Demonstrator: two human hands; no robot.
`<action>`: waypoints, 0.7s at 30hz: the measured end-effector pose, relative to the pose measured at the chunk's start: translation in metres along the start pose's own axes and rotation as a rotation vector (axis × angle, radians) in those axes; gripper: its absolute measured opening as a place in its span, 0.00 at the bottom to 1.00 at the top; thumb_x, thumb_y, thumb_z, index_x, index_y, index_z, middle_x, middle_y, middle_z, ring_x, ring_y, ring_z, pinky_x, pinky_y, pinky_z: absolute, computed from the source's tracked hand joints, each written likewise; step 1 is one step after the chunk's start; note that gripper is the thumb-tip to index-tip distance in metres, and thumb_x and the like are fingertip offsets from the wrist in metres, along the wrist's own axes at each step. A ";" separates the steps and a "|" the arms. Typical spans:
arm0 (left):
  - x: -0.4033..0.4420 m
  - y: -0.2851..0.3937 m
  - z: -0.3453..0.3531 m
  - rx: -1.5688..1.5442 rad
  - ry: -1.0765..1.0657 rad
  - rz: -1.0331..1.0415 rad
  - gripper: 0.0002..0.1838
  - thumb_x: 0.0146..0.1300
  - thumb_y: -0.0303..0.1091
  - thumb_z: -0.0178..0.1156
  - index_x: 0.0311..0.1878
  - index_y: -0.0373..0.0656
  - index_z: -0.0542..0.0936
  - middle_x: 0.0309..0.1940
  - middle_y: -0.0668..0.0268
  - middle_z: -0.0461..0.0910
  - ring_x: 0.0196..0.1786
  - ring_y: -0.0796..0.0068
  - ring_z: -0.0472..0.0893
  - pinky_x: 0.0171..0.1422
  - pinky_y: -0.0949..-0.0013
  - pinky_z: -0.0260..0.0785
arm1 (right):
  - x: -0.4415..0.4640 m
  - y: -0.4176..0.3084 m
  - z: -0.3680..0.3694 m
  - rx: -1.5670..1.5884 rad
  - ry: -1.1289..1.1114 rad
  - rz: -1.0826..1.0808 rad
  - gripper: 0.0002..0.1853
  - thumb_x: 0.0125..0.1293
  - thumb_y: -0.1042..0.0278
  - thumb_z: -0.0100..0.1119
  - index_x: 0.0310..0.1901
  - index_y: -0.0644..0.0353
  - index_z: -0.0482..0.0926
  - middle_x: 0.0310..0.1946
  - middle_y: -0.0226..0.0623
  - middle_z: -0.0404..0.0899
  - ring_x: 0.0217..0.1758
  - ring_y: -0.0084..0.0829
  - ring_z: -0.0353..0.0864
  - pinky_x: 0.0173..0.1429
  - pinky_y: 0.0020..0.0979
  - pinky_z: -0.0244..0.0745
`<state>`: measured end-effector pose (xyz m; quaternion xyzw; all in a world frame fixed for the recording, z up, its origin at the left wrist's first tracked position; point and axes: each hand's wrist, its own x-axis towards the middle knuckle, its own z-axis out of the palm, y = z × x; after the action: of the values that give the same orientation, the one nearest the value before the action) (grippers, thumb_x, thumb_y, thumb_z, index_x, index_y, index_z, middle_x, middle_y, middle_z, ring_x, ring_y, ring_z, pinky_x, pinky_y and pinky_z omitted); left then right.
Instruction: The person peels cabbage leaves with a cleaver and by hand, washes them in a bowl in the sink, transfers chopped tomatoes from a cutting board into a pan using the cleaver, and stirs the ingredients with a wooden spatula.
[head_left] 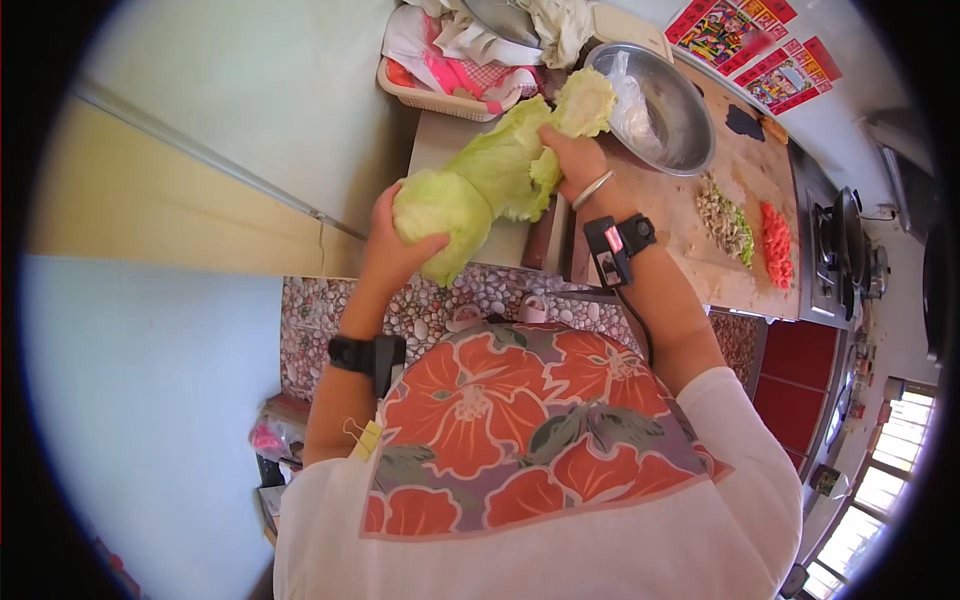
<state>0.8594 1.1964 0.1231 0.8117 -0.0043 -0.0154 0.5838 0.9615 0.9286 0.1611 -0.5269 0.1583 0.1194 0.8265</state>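
Note:
A pale green head of lettuce (440, 212) rests in my left hand (397, 243), its fingers and thumb wrapped round the near side. From the head a large frilly lettuce leaf (505, 155) stretches away to the upper right. My right hand (577, 160) grips this leaf near its far end, thumb on top, with some fingers hidden beneath. Whether the leaf is still joined to the head I cannot tell. Just beyond my right hand stands a metal bowl (690, 125) with a clear plastic bag (628, 105) at its near side.
A wooden board (670, 210) on the counter bears chopped pale and green pieces (727, 222) and chopped red pieces (776, 245). Behind the lettuce is a basket (440, 100) of cloths and bags. A stove (825, 255) stands at the right; a pale cabinet side (230, 130) is at the left.

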 end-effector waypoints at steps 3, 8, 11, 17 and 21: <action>-0.026 -0.003 -0.005 -0.171 0.025 0.004 0.51 0.41 0.37 0.72 0.68 0.40 0.54 0.61 0.52 0.64 0.63 0.59 0.67 0.65 0.60 0.63 | 0.026 0.001 -0.008 -0.300 -0.055 -0.146 0.19 0.55 0.61 0.65 0.34 0.75 0.79 0.28 0.39 0.81 0.31 0.32 0.82 0.34 0.32 0.77; -0.039 -0.014 -0.014 -0.345 0.055 -0.002 0.50 0.43 0.35 0.71 0.69 0.40 0.52 0.61 0.54 0.64 0.63 0.61 0.67 0.66 0.62 0.62 | 0.053 -0.003 -0.003 -1.170 0.018 -0.271 0.33 0.53 0.43 0.63 0.39 0.75 0.78 0.36 0.58 0.80 0.43 0.51 0.80 0.48 0.41 0.74; -0.038 -0.012 -0.014 -0.407 0.073 -0.022 0.49 0.45 0.35 0.69 0.69 0.40 0.52 0.61 0.54 0.64 0.63 0.62 0.67 0.66 0.63 0.62 | 0.009 -0.009 0.019 -1.413 0.157 -0.524 0.40 0.52 0.41 0.63 0.50 0.77 0.71 0.45 0.62 0.76 0.51 0.50 0.76 0.55 0.40 0.71; -0.016 0.026 -0.002 -0.335 0.063 -0.112 0.41 0.52 0.34 0.66 0.68 0.42 0.57 0.61 0.57 0.65 0.62 0.65 0.67 0.63 0.64 0.64 | -0.041 0.041 0.036 -1.166 -0.410 -0.581 0.51 0.48 0.44 0.70 0.63 0.76 0.57 0.54 0.60 0.71 0.57 0.48 0.73 0.62 0.37 0.66; -0.009 0.032 -0.004 0.205 -0.021 0.179 0.31 0.53 0.33 0.66 0.61 0.42 0.68 0.55 0.63 0.70 0.54 0.70 0.71 0.55 0.70 0.67 | -0.042 0.038 0.023 -0.989 -0.440 -0.292 0.56 0.45 0.42 0.72 0.66 0.74 0.53 0.58 0.58 0.69 0.61 0.41 0.71 0.65 0.33 0.64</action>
<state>0.8512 1.1902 0.1544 0.8633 -0.0842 0.0287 0.4968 0.9124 0.9639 0.1548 -0.8310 -0.1674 0.1707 0.5022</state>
